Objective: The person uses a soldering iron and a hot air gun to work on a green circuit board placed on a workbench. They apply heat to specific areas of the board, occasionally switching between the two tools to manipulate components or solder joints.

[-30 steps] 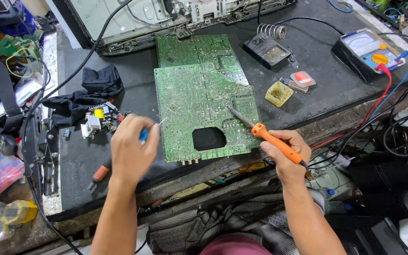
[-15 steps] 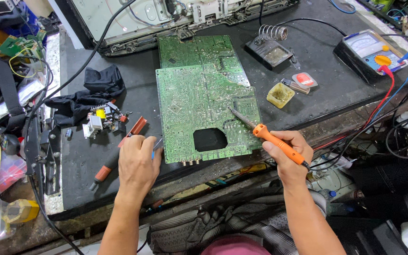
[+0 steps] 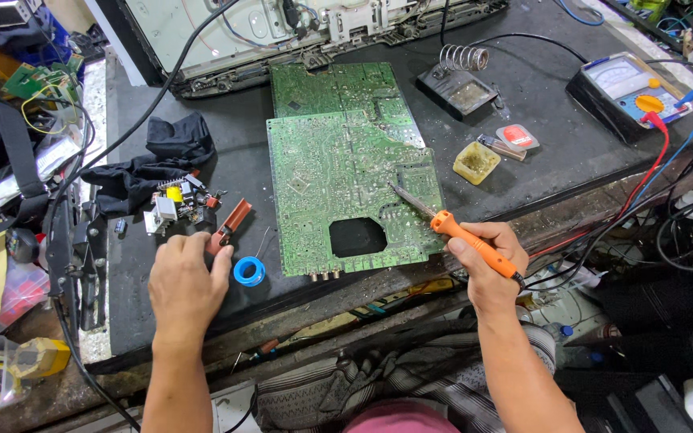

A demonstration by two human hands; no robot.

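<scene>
Right hand [image 3: 487, 265] is closed around the orange handle of a soldering iron [image 3: 455, 232], whose metal tip points toward ten o'clock and rests on the green circuit board [image 3: 338, 184], just up and right of the board's dark cut-out. Left hand [image 3: 184, 281] lies palm down on the black mat [image 3: 226, 172] with its fingers loosely spread, gripping nothing; its fingertips touch the lower end of a red-handled tool [image 3: 230, 226], and a small blue spool of solder wire [image 3: 249, 271] sits just beside the thumb at three o'clock.

From the board, a second green board [image 3: 334, 87] lies partly under it at twelve o'clock. At nine o'clock, near the left hand's fingertips, sits a small cluster of electronic parts [image 3: 172, 210], one of them yellow, with a crumpled black cloth [image 3: 154, 164] above it. At two o'clock stands a soldering iron stand [image 3: 459, 80] with a coiled holder, and at three o'clock a yellowish tin of flux [image 3: 476, 163] with a small red and white case [image 3: 515, 138] close by. Farther out at two o'clock rests an analogue multimeter [image 3: 627, 92] with red and blue leads trailing off the bench edge
</scene>
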